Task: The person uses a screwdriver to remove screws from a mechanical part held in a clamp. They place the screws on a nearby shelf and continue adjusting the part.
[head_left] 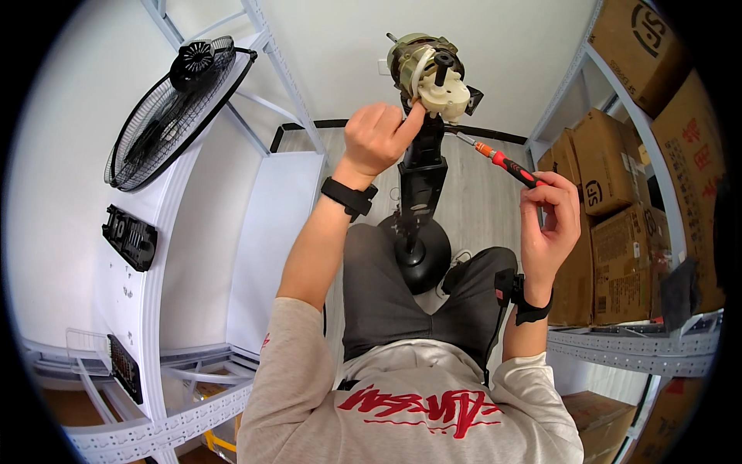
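Observation:
A bare fan motor [404, 59] with a cream plastic gearbox [446, 99] sits atop a black stand [421, 189] in front of me. My left hand [380, 139] is closed, its fingers curled and its fingertips pressed against the gearbox's lower left side. Between the fingers of my right hand [553, 216] is a screwdriver [516, 168] with a red and black handle and an orange collar. Its shaft slants up and left to the neck of the stand, just below the gearbox. Whether the tip sits in a screw cannot be told.
At left, a white shelf [182, 201] bears a fan grille [174, 116], a black plastic cover [130, 237] and a black tray of small parts [124, 368]. Cardboard boxes [622, 263] fill the right rack. The stand's round base [425, 259] lies between my legs.

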Available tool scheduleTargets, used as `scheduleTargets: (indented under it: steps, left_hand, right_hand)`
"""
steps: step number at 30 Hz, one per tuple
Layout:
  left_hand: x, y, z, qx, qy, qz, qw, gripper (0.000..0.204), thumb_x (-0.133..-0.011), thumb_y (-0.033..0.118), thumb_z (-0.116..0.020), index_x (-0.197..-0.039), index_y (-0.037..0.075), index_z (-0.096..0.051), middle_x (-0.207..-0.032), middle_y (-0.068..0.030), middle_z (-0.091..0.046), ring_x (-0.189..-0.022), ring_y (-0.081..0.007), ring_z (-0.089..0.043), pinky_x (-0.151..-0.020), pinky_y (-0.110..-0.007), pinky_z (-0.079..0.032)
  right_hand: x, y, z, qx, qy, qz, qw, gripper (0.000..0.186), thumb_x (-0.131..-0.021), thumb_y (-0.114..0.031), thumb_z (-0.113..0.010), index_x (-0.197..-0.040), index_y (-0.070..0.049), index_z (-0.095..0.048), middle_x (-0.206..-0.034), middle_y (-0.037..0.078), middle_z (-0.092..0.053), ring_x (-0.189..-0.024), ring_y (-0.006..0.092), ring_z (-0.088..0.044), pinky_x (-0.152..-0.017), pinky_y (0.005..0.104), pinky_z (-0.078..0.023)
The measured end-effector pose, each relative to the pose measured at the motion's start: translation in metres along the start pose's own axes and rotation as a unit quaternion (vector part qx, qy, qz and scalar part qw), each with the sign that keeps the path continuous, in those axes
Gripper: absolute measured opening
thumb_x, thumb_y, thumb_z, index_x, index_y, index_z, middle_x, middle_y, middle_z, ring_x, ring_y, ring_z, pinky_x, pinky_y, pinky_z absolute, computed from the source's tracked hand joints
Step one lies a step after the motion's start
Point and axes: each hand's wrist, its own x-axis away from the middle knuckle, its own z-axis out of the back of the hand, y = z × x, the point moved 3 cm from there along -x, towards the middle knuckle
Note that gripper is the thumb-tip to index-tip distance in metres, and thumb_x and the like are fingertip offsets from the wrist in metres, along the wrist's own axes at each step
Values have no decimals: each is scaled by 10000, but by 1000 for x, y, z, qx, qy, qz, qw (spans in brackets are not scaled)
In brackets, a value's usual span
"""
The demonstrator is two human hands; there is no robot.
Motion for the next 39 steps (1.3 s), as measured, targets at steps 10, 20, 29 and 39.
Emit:
scheduleTargets:
  steps: [10, 20, 29, 39]
  left_hand:
    - [-4, -2, 5, -4, 14, -34, 999, 332, -709, 30, -713, -1011, 159, -765, -616, 2, -284, -519, -144, -359, -447, -295, -283]
    - [-8, 1, 9, 12, 9, -15, 1000, 250, -709, 54, -792, -955, 83, -761, -601, -3, -355, -492, -164, -397, -443, -311, -314]
    - [-4, 0, 4, 4, 18, -18, 1000, 247, -780, 86, -735, -1027, 81, -742, -621, -7, -334, -532, -154, -396, -469, -295, -318]
    - [-2, -1, 2, 3, 3, -37, 999, 228, -790, 92, -740, -1018, 72, -735, -624, -7, -343, -527, -154, -395, -468, -295, -320]
  right_hand:
    - [0, 0, -2, -1, -12, 6, 1000, 168, -761, 125, -652, -861, -10, -646, -1041, 115, -642, -767, 151, -616, -671, 263, -512]
    - [0, 0, -4, -4, -15, -11, 1000, 167, -763, 132, -647, -859, -4, -647, -1044, 121, -641, -779, 167, -630, -678, 270, -527]
    - [-1, 0, -6, -22, -10, -13, 1000, 181, -773, 128, -652, -892, -7, -659, -1038, 113, -642, -791, 166, -641, -677, 269, -544]
    - [0, 5, -13, -34, 9, -36, 999, 150, -823, 87, -693, -934, -11, -674, -1002, 99, -650, -804, 161, -643, -668, 263, -545]
